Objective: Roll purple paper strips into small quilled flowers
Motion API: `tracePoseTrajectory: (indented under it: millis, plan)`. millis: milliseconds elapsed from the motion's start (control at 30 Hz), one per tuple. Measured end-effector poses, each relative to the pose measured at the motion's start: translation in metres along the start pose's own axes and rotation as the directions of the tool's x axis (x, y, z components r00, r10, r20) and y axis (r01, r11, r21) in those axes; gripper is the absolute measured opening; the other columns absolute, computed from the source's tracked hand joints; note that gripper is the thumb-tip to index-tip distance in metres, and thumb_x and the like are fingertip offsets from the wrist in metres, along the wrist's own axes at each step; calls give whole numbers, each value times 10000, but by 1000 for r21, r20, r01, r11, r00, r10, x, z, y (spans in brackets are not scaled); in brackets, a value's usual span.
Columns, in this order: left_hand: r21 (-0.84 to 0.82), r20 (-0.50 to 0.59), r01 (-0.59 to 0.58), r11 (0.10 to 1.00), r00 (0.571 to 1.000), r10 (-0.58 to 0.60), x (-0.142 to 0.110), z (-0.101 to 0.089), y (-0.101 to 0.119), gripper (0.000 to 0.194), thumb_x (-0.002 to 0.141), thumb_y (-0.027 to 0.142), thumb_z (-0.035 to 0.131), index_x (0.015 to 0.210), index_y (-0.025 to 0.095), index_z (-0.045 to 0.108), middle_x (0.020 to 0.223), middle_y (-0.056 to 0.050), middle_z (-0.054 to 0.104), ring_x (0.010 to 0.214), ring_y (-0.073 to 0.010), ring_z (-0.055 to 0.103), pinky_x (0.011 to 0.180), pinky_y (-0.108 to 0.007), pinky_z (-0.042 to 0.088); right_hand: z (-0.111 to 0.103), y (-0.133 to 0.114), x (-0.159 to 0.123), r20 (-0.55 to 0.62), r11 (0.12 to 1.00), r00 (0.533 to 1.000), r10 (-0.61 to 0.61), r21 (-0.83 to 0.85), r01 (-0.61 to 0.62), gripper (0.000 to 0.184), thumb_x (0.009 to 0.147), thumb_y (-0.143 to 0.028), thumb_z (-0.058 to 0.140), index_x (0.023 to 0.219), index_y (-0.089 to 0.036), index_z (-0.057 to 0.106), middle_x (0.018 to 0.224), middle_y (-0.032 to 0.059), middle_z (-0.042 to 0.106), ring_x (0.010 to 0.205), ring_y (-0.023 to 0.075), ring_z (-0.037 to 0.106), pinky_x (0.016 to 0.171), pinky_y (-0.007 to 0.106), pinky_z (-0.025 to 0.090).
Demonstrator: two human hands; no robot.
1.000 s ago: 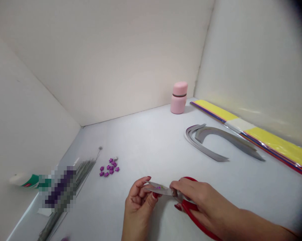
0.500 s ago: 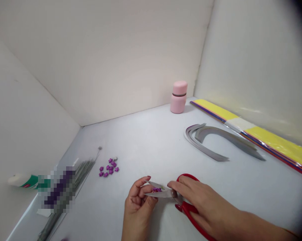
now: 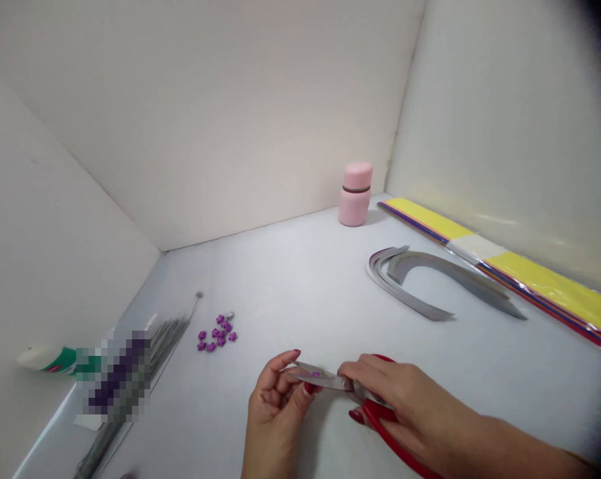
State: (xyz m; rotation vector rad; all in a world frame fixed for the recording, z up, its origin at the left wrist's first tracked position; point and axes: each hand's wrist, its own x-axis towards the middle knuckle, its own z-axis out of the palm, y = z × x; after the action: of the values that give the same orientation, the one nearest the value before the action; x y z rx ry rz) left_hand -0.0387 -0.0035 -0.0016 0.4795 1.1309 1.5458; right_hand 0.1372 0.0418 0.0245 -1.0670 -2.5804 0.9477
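Far left: white-capped tube (image 3: 44, 359) with a green label, lying on its side on the white tabletop (image 3: 290, 279), its right end lost behind a pixelated patch (image 3: 116, 376); contents of the patch unreadable; just right of the patch, bundle of thin grey stems (image 3: 168, 336), running diagonally across the table, one thin wire ending in a small bead near the top; next, loose cluster of purple star-shaped beads (image 3: 217, 332), well apart from both hands; foreground centre, left hand (image 3: 275, 412), fingers curled, thumb and fingertips pinching a doubled grey paper strip (image 3: 320, 379); strip roughly level above the table, between both hands, with a small purple piece (image 3: 315, 374) lying in the doubled part; farther back, pink bottle (image 3: 355, 203), upright, near the back wall; right of the strip, red-handled scissors (image 3: 380, 419), held in the right hand (image 3: 410, 406), fingers pressed together over the pivot and touching the strip's right end; blades mostly hidden by the fingers, so contact between blades and strip cannot be told; beyond, curved pile of grey paper strips (image 3: 410, 279) on the table; far right, yellow packet of paper strips (image 3: 544, 286), lying along the right wall.
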Motion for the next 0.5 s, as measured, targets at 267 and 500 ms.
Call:
tracePoseTrajectory:
  millis: [267,500]
  plan:
    - [19,-10,17,1000,1000,-16,0,-1,0,358,556,190,795,878,170,640,608,-5,701,571,-109,612,591,-195,454,2,2,0,-12,1000,1000,-12,-27,12,226,809,-135,470,1013,-222,514,862,42,575,745,166,543,659,236,409]
    - [40,33,1,999,999,-2,-3,3,1,331,553,215,799,851,188,657,579,6,686,548,-105,598,578,-190,443,2,1,0,2,999,1000,-17,-39,17,377,746,-90,483,1091,-241,478,940,57,549,819,187,529,702,267,418]
